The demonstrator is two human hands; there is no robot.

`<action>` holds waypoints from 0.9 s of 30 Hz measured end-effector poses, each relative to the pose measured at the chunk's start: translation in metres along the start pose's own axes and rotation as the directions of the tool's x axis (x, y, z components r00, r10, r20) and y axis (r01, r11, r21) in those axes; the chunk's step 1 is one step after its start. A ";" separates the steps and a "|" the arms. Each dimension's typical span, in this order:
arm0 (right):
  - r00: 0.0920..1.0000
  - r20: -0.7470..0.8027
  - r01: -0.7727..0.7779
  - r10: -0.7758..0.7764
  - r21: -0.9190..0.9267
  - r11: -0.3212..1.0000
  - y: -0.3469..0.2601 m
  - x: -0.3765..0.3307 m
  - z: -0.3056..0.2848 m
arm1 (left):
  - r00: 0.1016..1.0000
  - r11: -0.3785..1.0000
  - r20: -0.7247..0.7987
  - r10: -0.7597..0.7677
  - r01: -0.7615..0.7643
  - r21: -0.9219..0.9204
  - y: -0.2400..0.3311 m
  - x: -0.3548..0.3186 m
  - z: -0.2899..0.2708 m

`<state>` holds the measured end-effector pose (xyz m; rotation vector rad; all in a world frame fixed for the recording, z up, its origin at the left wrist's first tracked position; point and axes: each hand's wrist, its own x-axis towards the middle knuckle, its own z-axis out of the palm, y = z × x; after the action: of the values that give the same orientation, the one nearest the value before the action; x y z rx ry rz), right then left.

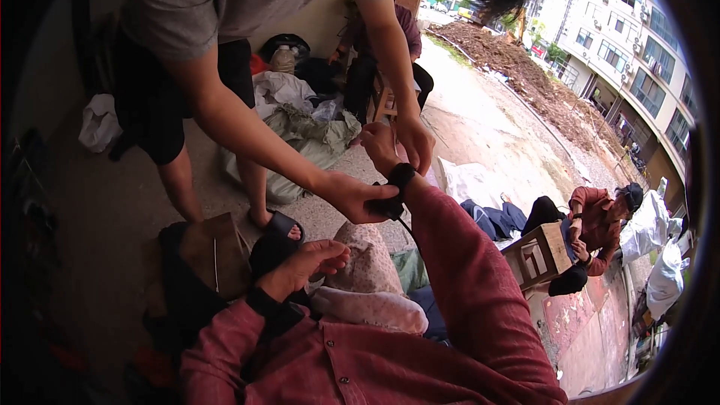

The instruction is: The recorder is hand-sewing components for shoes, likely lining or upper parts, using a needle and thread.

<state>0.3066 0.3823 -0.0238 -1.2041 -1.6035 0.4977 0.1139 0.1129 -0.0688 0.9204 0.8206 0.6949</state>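
Observation:
My right arm, in a red sleeve, reaches up and forward. My right hand (380,147) is loosely closed, and I see nothing in it. Round its wrist sits a black wristband (401,176) with a small dark device (386,206) and a thin cable. A person in a grey T-shirt bends over me, one hand (349,195) at the device, the other hand (416,142) beside my wrist. My left hand (306,266) is held above my lap, fingers loosely extended and nothing in it; another black band (262,301) circles that wrist. Patterned pale fabric (365,262) covers my lap.
A brown box (225,259) with dark cloth stands at the left. Sacks (300,131) lie behind the standing person's legs. At right, someone in red sits by a wooden stool (536,255), near dark blue cloth (495,217) and white bags (664,277). Another seated person is behind.

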 end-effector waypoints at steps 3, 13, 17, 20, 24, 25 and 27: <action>0.998 0.025 -0.063 0.061 0.084 0.994 -0.020 -0.005 -0.006 | 1.000 1.000 0.000 -0.006 0.006 0.005 0.000 0.000 0.001; 0.980 0.036 -0.196 0.194 0.291 0.937 -0.048 -0.016 -0.019 | 1.000 1.000 0.009 -0.016 0.016 0.004 -0.002 -0.002 -0.002; 0.970 0.014 -0.235 0.241 0.287 0.929 -0.049 -0.018 -0.022 | 1.000 1.000 0.009 -0.019 0.019 -0.007 -0.001 -0.003 -0.002; 0.960 0.044 -0.279 0.278 0.269 0.922 -0.051 -0.020 -0.022 | 1.000 1.000 0.007 -0.027 0.027 0.004 -0.001 -0.002 0.000; 0.938 0.019 -0.333 0.347 0.328 0.884 -0.056 -0.015 -0.020 | 1.000 0.999 0.013 -0.022 0.021 0.028 0.000 -0.002 0.001; 0.945 0.037 -0.322 0.326 0.300 0.898 -0.057 -0.013 -0.020 | 1.000 0.999 0.011 -0.020 0.020 0.036 0.000 -0.002 0.001; 0.950 0.052 -0.311 0.309 0.270 0.911 -0.057 -0.014 -0.021 | 1.000 0.999 0.024 -0.020 0.019 0.034 0.000 -0.001 0.001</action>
<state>0.2991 0.3413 0.0224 -1.2459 -1.3000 0.9005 0.1145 0.1112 -0.0680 0.9487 0.8209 0.6537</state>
